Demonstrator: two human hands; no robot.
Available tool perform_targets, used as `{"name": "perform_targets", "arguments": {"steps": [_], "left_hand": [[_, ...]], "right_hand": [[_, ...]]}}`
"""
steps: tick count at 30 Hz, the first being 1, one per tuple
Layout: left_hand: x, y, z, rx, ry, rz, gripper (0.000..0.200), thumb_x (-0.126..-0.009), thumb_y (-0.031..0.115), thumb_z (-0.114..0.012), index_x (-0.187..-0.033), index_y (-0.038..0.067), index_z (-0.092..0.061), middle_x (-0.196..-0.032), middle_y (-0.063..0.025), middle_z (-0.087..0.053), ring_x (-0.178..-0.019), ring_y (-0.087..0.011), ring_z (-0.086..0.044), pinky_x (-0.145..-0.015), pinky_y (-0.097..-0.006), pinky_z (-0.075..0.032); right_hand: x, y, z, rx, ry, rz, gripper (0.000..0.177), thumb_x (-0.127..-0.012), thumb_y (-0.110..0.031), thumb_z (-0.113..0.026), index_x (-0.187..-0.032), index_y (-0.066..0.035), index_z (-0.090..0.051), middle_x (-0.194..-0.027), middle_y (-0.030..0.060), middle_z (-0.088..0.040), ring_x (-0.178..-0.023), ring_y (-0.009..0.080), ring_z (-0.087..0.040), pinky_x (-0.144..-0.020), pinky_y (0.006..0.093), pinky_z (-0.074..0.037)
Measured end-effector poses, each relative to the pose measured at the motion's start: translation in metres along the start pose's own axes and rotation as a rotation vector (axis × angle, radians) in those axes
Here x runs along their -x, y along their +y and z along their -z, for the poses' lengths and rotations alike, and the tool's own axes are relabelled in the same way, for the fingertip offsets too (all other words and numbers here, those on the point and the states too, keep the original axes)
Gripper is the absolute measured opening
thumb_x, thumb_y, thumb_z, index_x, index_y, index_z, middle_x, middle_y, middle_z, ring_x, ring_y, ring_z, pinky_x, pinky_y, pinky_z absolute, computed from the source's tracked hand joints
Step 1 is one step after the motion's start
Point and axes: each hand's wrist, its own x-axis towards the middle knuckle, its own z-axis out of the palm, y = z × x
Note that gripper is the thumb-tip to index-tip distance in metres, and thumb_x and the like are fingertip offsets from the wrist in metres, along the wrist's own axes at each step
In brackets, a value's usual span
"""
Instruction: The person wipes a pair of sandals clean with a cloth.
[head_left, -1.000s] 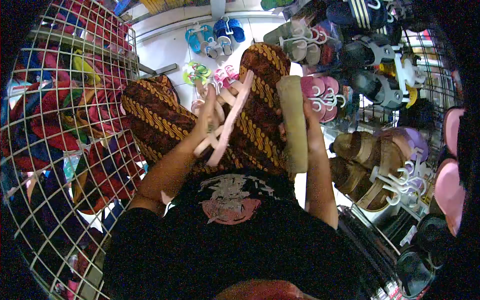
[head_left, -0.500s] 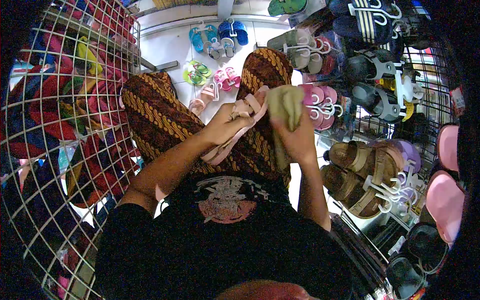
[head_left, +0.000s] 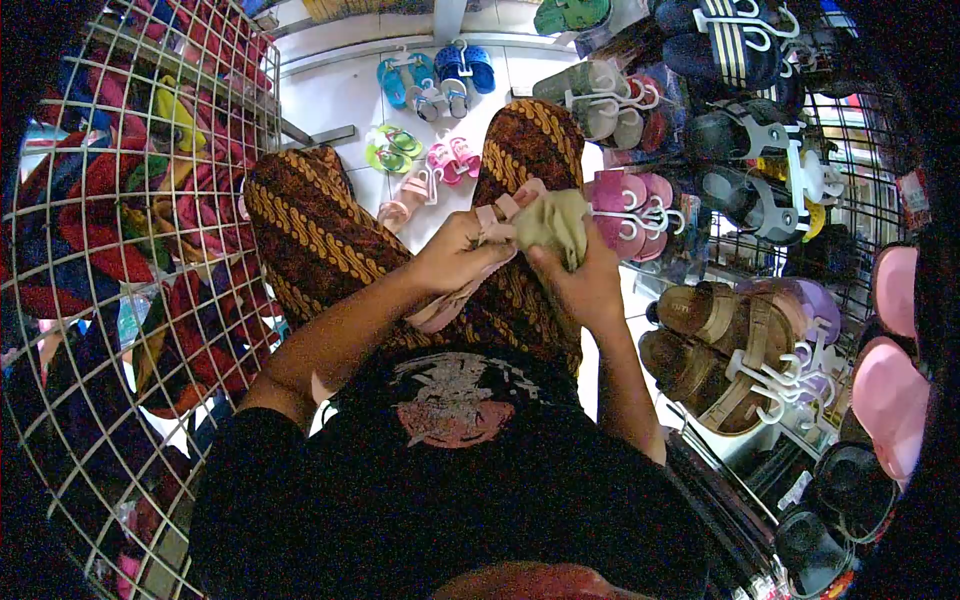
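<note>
My left hand is closed round a light pink strapped sandal, held slanting above my lap. The sandal's straps and one end stick out past my fingers. My right hand grips a pale green cloth, bunched up and pressed against the upper end of the sandal. Part of the sandal is hidden by the cloth and by my left hand. Beneath both hands are my patterned brown trousers.
Several small sandals, blue, green and pink, lie on the white floor ahead. A wire grid with bright goods stands at left. Brown sandals and pink ones hang at right.
The cloth in my right hand has moved slightly left and down, onto the sandal's upper end. My left hand has hardly moved and still holds the sandal.
</note>
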Motion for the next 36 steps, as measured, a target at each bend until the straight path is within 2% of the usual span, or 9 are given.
{"name": "perform_targets", "arguments": {"steps": [2, 11, 13, 16, 20, 23, 25, 31, 36], "left_hand": [[0.001, 0.006, 0.006, 0.023, -0.068, 0.186, 0.02, -0.083, 0.007, -0.063, -0.101, 0.0, -0.065, -0.096, -0.0092, -0.067, -0.09, -0.0177, -0.062, -0.082, -0.0318, -0.047], [0.003, -0.001, 0.007, -0.116, -0.148, -0.082, 0.021, -0.083, 0.006, -0.064, -0.104, 0.001, -0.065, -0.101, -0.0098, -0.068, -0.095, -0.0207, -0.065, -0.086, -0.0326, -0.048], [0.001, -0.001, 0.006, -0.07, -0.209, -0.136, 0.026, -0.082, 0.008, -0.067, -0.108, 0.005, -0.066, -0.106, -0.0096, -0.068, -0.101, -0.0236, -0.065, -0.088, -0.0343, -0.048], [0.002, 0.001, 0.008, -0.121, -0.246, -0.074, 0.031, -0.08, 0.007, -0.069, -0.111, 0.008, -0.067, -0.107, -0.0092, -0.068, -0.103, -0.0242, -0.065, -0.089, -0.0357, -0.049], [0.0, 0.012, 0.004, -0.053, -0.254, -0.177, 0.032, -0.081, 0.008, -0.068, -0.113, 0.005, -0.066, -0.114, -0.0126, -0.066, -0.108, -0.0234, -0.063, -0.091, -0.0365, -0.048], [-0.001, 0.007, 0.004, 0.017, -0.253, -0.078, 0.035, -0.081, 0.009, -0.067, -0.115, 0.003, -0.064, -0.118, -0.0155, -0.064, -0.111, -0.0239, -0.062, -0.093, -0.0372, -0.048], [0.0, -0.001, 0.011, -0.158, -0.322, 0.148, 0.037, -0.08, 0.008, -0.067, -0.116, 0.002, -0.063, -0.117, -0.0163, -0.064, -0.11, -0.0247, -0.063, -0.091, -0.0376, -0.048], [0.003, 0.004, 0.004, -0.116, -0.252, -0.156, 0.021, -0.076, 0.003, -0.065, -0.096, 0.0, -0.07, -0.091, -0.01, -0.068, -0.086, -0.0223, -0.067, -0.078, -0.0335, -0.05], [0.001, 0.001, 0.013, -0.148, -0.262, 0.091, 0.017, -0.075, 0.005, -0.065, -0.091, 0.001, -0.069, -0.089, -0.0074, -0.067, -0.085, -0.0162, -0.065, -0.077, -0.0306, -0.05]], "right_hand": [[-0.011, 0.012, -0.001, 0.072, 0.062, -0.152, 0.065, -0.079, -0.045, -0.072, -0.115, 0.005, -0.051, -0.104, 0.0263, -0.063, -0.097, 0.0423, -0.063, -0.081, 0.0456, -0.051], [-0.016, 0.023, 0.008, 0.21, 0.153, -0.186, 0.087, -0.075, -0.057, -0.072, -0.135, -0.001, -0.043, -0.113, 0.027, -0.062, -0.106, 0.0405, -0.061, -0.088, 0.0437, -0.05], [-0.01, -0.007, 0.02, 0.165, 0.101, -0.288, 0.078, -0.076, -0.046, -0.076, -0.128, 0.005, -0.049, -0.118, 0.0227, -0.062, -0.109, 0.0329, -0.061, -0.094, 0.0394, -0.047], [0.001, 0.005, 0.019, 0.18, 0.079, -0.075, 0.079, -0.074, -0.054, -0.074, -0.128, -0.002, -0.05, -0.115, 0.0241, -0.062, -0.105, 0.0374, -0.062, -0.088, 0.0432, -0.05], [-0.012, 0.014, 0.022, 0.116, 0.108, -0.222, 0.082, -0.071, -0.052, -0.077, -0.129, -0.001, -0.05, -0.109, 0.0223, -0.065, -0.101, 0.0364, -0.064, -0.086, 0.0424, -0.052], [0.001, -0.001, 0.022, 0.175, 0.106, -0.133, 0.068, -0.071, -0.036, -0.081, -0.123, 0.0, -0.055, -0.107, 0.0168, -0.068, -0.097, 0.0274, -0.067, -0.088, 0.0366, -0.051], [0.003, -0.006, 0.023, 0.137, 0.036, -0.12, 0.068, -0.071, -0.037, -0.081, -0.122, 0.0, -0.056, -0.106, 0.0169, -0.068, -0.098, 0.0279, -0.066, -0.087, 0.0365, -0.051], [-0.026, 0.037, 0.015, 0.14, 0.143, -0.198, 0.068, -0.074, -0.04, -0.079, -0.123, 0.002, -0.055, -0.109, 0.019, -0.067, -0.098, 0.0289, -0.066, -0.087, 0.0371, -0.051], [-0.019, 0.035, 0.011, -0.159, 0.144, -0.142, 0.06, -0.078, -0.033, -0.077, -0.123, 0.001, -0.056, -0.11, 0.0156, -0.066, -0.1, 0.0221, -0.064, -0.09, 0.0339, -0.049]]}}
